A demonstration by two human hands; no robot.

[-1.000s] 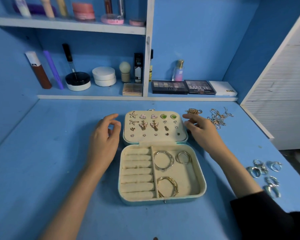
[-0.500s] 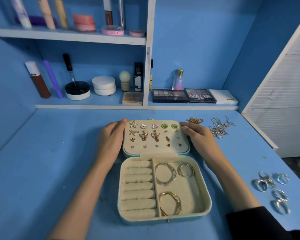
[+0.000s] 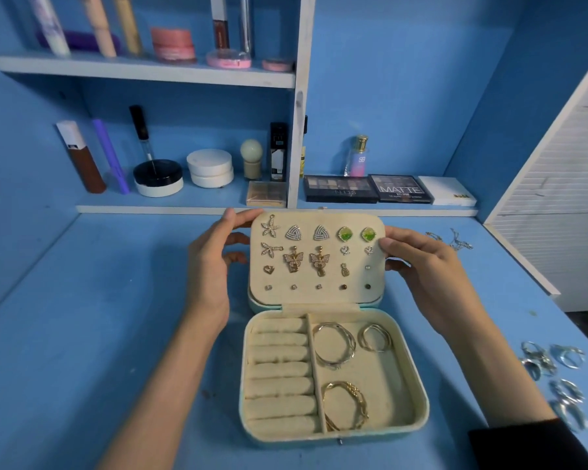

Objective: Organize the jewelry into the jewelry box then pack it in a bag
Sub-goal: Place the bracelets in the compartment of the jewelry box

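— Where was the jewelry box [image 3: 420, 398] at that point?

— Flat on the table [image 3: 82, 334], open, its base nearest the person. The earring panel [image 3: 306, 294] at the box's far end was tilted up. The left hand [image 3: 207, 266] pinched its upper left corner, thumb in front and fingers behind. The right hand [image 3: 421, 266] pinched its right edge the same way.

— What did the move call for?

— I judged it a swing on the hinge. Gripping only the bare border was right, since both thumbs sat clear of the earrings [image 3: 319, 233]. It wanted a slow, level swing so the butterfly earrings [image 3: 293, 261] wouldn't snag. The base had to lie flat so the bangles [image 3: 345, 385] in the box's right compartment didn't slide.

— Ready to shut?

— Hardly. The ring rolls [image 3: 279, 368] on the box's left side were bare. Rings [image 3: 554, 364] lay well right of the box, and necklaces [image 3: 455, 240] lay beyond its far right corner.
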